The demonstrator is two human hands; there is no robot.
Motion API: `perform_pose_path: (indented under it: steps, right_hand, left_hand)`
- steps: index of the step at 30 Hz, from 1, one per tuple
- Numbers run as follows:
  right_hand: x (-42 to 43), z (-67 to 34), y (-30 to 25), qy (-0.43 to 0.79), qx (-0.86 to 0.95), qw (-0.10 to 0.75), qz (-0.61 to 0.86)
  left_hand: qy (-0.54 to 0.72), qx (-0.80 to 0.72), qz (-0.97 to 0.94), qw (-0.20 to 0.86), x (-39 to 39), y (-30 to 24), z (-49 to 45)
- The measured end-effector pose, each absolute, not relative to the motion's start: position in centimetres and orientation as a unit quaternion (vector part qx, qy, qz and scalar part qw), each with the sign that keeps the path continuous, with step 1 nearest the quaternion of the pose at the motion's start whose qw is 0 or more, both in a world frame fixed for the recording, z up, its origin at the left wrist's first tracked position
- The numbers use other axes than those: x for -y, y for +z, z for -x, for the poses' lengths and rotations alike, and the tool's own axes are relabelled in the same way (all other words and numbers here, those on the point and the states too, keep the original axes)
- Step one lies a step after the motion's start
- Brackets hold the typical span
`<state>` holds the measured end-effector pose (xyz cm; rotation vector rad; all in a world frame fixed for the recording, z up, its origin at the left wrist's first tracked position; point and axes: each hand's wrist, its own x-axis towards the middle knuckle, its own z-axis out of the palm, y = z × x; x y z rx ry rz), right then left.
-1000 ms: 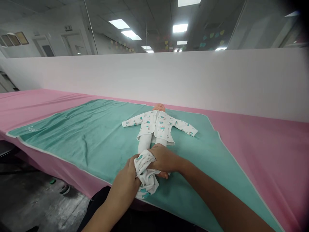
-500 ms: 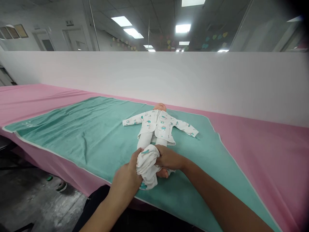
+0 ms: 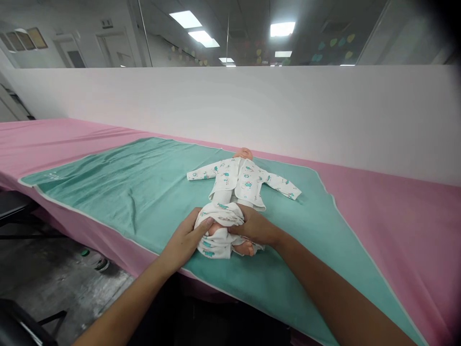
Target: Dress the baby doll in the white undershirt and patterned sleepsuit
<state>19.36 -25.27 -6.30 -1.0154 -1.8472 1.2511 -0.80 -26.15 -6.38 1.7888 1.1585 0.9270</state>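
Observation:
A baby doll [image 3: 240, 179] lies on its back on a teal mat [image 3: 126, 187], head toward the white wall, arms spread, in a white printed top. Bunched white printed trousers [image 3: 218, 230] sit around the doll's lower legs. My left hand [image 3: 185, 235] grips the left side of the bunched cloth. My right hand [image 3: 256, 226] grips its right side over the doll's legs. A bare doll foot [image 3: 245, 248] sticks out below the cloth, close to the mat's near edge.
The mat lies on a long table under a pink cover [image 3: 403, 216], backed by a low white partition [image 3: 288, 105] with glass above. Grey floor [image 3: 54, 269] drops away at the lower left, where a dark chair part [image 3: 18, 327] shows.
Both hands have moved away from me along the doll's legs, taking the bunched trousers with them. The doll's foot now shows below the cloth. The view has shifted slightly.

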Motion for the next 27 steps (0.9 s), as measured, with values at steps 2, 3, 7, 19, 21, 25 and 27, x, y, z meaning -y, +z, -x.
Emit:
perform_pose_path:
  steps: [2, 3, 7, 19, 21, 25, 27]
  right_hand:
    - [25.3, -19.3, -6.2, 0.479, 0.71, 0.341, 0.388]
    - [25.3, -19.3, -6.2, 0.477, 0.711, 0.342, 0.387]
    - [25.2, -19.4, -6.1, 0.462, 0.727, 0.333, 0.383]
    - [24.2, -20.2, -5.9, 0.346, 0.704, 0.396, 0.478]
    - [23.8, -21.1, -5.7, 0.378, 0.693, 0.408, 0.459]
    - [23.2, -23.2, -5.7, 0.464, 0.655, 0.421, 0.423]
    - [22.7, -23.7, -6.2, 0.457, 0.633, 0.443, 0.441]
  left_hand:
    - [0.369, -0.434, -0.712, 0.411, 26.1, -6.5, 1.1]
    - [0.369, -0.426, -0.717, 0.409, 26.0, -6.5, 1.4]
    - [0.355, -0.404, -0.758, 0.369, 24.8, -6.7, 2.3]
    - [0.369, -0.429, -0.751, 0.34, 21.2, -7.5, 1.8]
    - [0.354, -0.396, -0.726, 0.437, 21.1, -7.0, 1.8]
    - [0.299, -0.299, -0.688, 0.59, 20.3, -5.6, 2.0]
    - [0.261, -0.285, -0.682, 0.621, 19.6, -5.0, 2.2]
